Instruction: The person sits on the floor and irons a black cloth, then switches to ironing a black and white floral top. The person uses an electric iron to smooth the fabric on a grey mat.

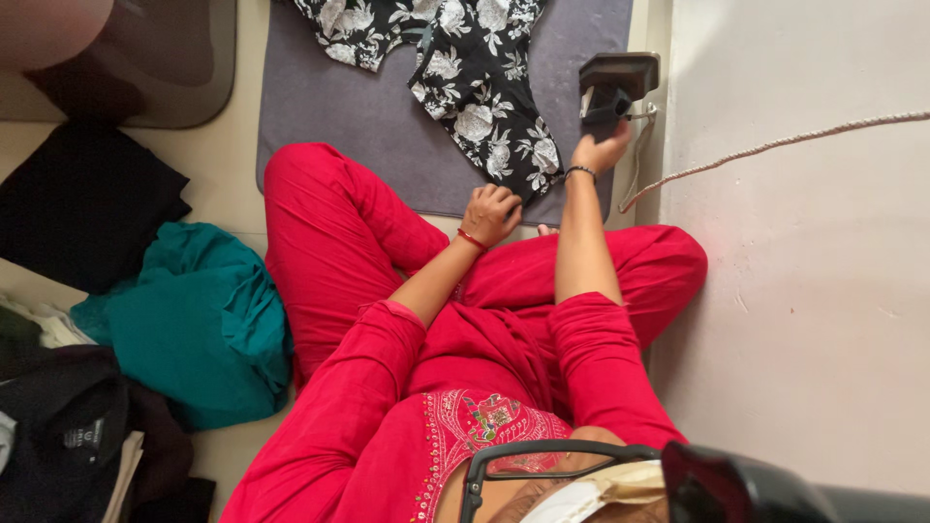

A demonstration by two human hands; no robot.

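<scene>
Right hand (pixel 601 150) is wrapped tight round the handle of the iron (pixel 618 82), its grip closed on it, the iron standing up at the far right edge of the grey mat (pixel 329 107), right beside the wall (pixel 804 291). Left hand (pixel 491 213) sits with fingers curled down on the near corner of the black floral garment (pixel 475 107), pinning that corner to the mat; whether it pinches the cloth or only presses it, I cannot tell. The garment lies spread across the far part of the mat, just left of the iron. A cord (pixel 775 145) runs along the wall off to the right.

This looks like the pause between strokes: cloth held down, iron lifted clear. The next move, I'd judge, calls for bringing the iron left onto the cloth, with the left fingers kept out of its path.

Off to the left on the floor, a teal cloth (pixel 194 320) and a black cloth (pixel 82 203) lie heaped, well apart from the mat.
</scene>
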